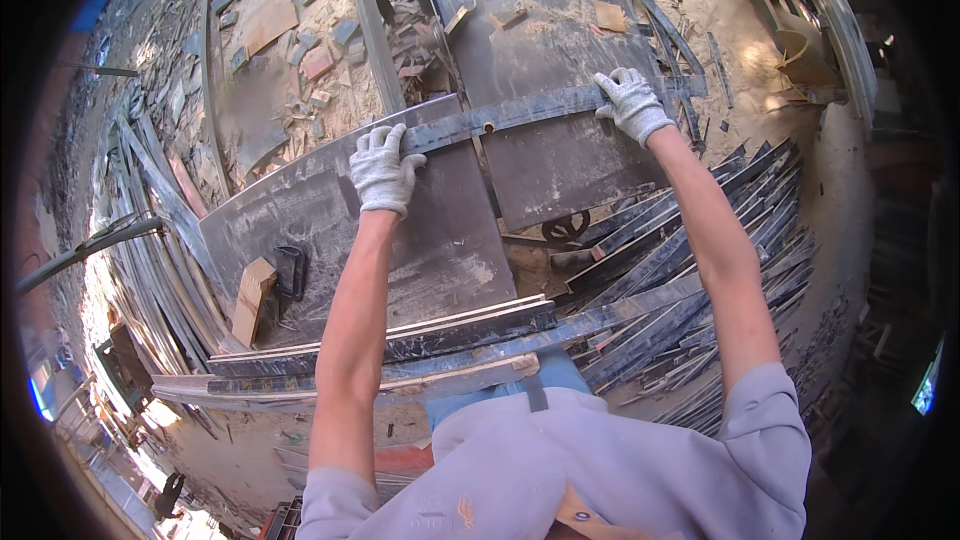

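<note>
A long, narrow dark wooden strip (pixel 540 112) with a worn bluish-grey face lies crosswise over the dark tabletop panels. My left hand (pixel 383 170), in a grey knit glove, has its fingers curled at the strip's left end, its palm just above the left panel (pixel 420 240). Farther right, my right hand (pixel 632 105), gloved the same way, grips the strip near its right part, thumb on the near side and fingers over the far edge. Both arms reach forward. The undersides of the fingers are hidden.
Stacked long strips (pixel 480 325) lie along the table's near edge. More strips (pixel 700 260) are heaped at the right and a bundle (pixel 170 230) at the left. A wood block (pixel 253 298) and a black handle-like piece (pixel 290 273) sit on the panel. Offcuts (pixel 318 63) litter the ground beyond.
</note>
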### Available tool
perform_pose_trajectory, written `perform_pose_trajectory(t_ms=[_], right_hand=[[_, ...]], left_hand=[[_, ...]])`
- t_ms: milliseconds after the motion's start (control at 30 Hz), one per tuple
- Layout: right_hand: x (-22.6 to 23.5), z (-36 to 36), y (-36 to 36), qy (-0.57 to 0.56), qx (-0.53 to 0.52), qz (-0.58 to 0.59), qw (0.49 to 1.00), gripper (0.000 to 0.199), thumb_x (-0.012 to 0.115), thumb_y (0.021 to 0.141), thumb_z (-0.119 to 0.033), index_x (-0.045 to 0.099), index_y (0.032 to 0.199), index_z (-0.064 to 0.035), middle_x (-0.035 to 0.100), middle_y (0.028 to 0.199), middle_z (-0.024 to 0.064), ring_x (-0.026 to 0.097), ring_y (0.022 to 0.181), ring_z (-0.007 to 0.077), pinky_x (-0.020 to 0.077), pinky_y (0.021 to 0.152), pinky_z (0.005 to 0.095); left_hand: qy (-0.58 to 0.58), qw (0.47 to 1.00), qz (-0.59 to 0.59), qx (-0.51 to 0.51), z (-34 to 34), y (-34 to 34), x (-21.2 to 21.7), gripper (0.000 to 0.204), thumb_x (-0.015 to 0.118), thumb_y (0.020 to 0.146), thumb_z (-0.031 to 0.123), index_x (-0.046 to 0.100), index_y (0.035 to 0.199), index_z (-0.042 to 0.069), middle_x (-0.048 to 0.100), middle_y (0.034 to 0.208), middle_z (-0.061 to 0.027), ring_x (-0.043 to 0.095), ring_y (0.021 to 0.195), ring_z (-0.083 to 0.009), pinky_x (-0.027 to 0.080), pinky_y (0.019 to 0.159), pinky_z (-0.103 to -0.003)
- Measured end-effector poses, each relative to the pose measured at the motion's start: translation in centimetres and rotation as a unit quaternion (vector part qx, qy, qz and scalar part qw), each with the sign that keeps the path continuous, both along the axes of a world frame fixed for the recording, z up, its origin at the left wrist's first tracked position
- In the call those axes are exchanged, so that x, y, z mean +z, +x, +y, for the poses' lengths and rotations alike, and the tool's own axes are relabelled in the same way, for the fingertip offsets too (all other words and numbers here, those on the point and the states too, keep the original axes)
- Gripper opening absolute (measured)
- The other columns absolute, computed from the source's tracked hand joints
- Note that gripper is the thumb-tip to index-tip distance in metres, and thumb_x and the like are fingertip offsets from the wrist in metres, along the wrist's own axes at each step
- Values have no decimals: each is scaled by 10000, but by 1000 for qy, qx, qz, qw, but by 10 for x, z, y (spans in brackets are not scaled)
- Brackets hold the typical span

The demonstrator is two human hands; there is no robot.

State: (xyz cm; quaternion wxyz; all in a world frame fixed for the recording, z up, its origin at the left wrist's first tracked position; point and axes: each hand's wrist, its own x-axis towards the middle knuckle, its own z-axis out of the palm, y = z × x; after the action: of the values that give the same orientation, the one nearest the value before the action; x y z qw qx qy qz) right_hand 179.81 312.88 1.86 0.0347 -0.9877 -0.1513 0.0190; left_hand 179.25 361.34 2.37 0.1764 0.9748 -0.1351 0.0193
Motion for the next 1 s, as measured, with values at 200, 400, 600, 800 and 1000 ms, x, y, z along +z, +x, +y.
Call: perform_pose_trajectory(t_ms=[200,400,600,800,1000], right_hand=[[-1,5,36,-20,-24,38,999,663,879,831,-332,647,1418,-128,621,1216,165,582,1202,377,490,1045,470],[2,1,57,-22,-16,30,999,662,884,831,-330,647,1416,-128,616,1267,191,584,1244,392,487,1076,478],[8,11,77,-49,-30,53,997,710,873,840,-363,626,1463,-127,614,1406,219,589,1312,411,479,1117,482],[15,22,102,-38,-120,104,987,745,844,873,-430,608,1482,-73,597,1444,269,542,1370,455,442,1168,513],[3,-4,-7,13,-66,29,997,744,871,827,-431,633,1405,-27,630,1213,215,582,1200,413,483,1043,531]], left_hand=[[15,999,38,28,-3,38,8,618,914,751,315,736,1312,125,683,1253,-95,607,1210,-333,508,1051,-445],[15,997,55,43,-8,53,11,608,923,730,291,750,1285,110,684,1198,-114,612,1181,-338,518,1031,-450],[15,998,42,45,-8,71,11,619,925,729,294,749,1289,97,682,1198,-115,613,1181,-343,517,1025,-454],[71,982,-9,173,16,91,4,592,900,778,385,742,1277,108,668,1244,-149,597,1231,-381,499,1046,-500],[87,984,49,147,94,18,23,751,921,747,461,678,1360,100,650,1307,-166,568,1275,-404,478,1065,-525]])
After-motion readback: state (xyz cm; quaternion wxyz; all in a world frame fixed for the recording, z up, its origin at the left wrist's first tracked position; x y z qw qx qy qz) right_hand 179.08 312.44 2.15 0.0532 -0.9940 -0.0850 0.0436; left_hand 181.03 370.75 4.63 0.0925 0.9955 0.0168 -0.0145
